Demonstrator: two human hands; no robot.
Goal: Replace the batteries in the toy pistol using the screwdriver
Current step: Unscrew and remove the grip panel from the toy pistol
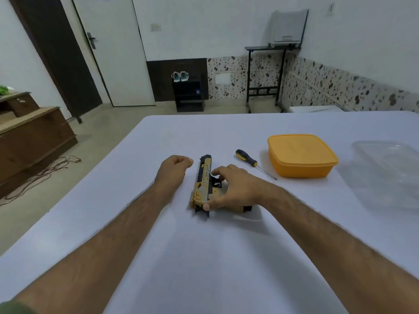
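A yellow and black toy pistol (203,177) lies on its side on the white-covered table (204,257), barrel pointing away from me. My right hand (235,189) rests over its grip, thumb at the rear end and fingers near the trigger guard, holding it. My left hand (174,168) sits just left of the barrel in a loose fist, not touching the pistol. A screwdriver (251,161) with a black and yellow handle lies to the right of the pistol, tip pointing toward me and to the right. No batteries are visible.
A closed yellow plastic box (301,155) stands right of the screwdriver. A clear plastic container (385,168) lies at the far right. Beyond the table's left edge are a wooden cabinet (34,137) and a cable (45,171) on the floor.
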